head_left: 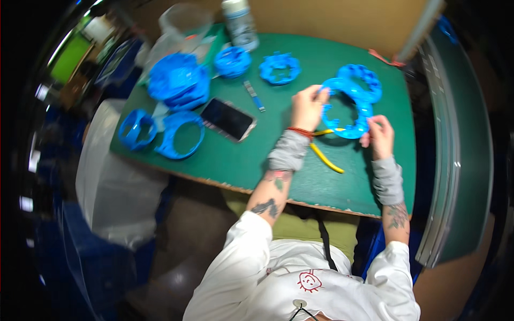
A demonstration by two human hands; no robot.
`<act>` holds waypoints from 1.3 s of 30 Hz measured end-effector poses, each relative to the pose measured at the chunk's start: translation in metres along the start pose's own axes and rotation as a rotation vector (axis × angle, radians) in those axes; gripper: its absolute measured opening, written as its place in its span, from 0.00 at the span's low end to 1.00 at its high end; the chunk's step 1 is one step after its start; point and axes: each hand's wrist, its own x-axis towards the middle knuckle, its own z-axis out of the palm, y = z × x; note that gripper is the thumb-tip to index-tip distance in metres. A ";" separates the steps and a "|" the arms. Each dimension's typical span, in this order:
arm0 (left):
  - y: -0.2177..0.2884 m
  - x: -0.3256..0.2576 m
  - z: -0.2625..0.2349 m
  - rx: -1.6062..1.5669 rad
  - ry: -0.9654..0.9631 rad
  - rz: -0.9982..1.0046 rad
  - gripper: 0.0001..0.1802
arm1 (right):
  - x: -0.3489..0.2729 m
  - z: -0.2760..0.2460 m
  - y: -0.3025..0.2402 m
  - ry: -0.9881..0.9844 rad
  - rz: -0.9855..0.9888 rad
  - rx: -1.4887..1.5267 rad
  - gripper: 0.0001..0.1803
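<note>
**A:** How many hands are at work, and what do they hold?

**B:** Two. The left hand [308, 107] pinches the far-left rim of a blue plastic ring [345, 109], fingers curled together over its edge. The right hand [380, 136] grips the near-right rim of the same ring, fingers closed on it. The ring is held just above the green table [241, 155], right of centre.

**A:** Is it the only ring on that side?

**B:** No. A second blue ring with a scalloped edge [361, 77] lies just beyond it, partly overlapped. One pair of yellow-handled pliers [325, 155] lies on the table beneath and between the wrists; its jaws are hidden.

**A:** Count the blue parts on the left half.

**B:** Five items. At the near left, one open ring frame [182, 140] and, touching it on the left, one smaller cage-like ring [135, 130]. Farther back, one stack of blue parts [179, 81]; how many pieces it contains cannot be told. At the far edge, one round cap-like part [233, 61] and, to its right, one toothed ring [279, 68].

**A:** And the non-blue things?

**B:** One smartphone [227, 119], screen dark, lies between the stack and the left hand. One small flat strip [255, 95] lies just beyond it. One white bottle [240, 22] stands at the far edge, with one clear plastic container [184, 24] to its left. One translucent bag [115, 182] hangs off the table's near-left side.
</note>
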 end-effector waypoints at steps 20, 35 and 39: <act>-0.031 0.021 -0.039 0.484 0.178 -0.202 0.12 | -0.002 -0.007 -0.015 -0.030 0.151 0.063 0.14; 0.009 0.011 -0.071 1.036 0.184 -0.570 0.45 | -0.002 -0.015 -0.020 -0.232 0.297 0.605 0.28; -0.006 0.010 -0.103 1.062 0.344 -0.538 0.46 | -0.007 0.019 -0.029 -0.334 0.045 0.479 0.29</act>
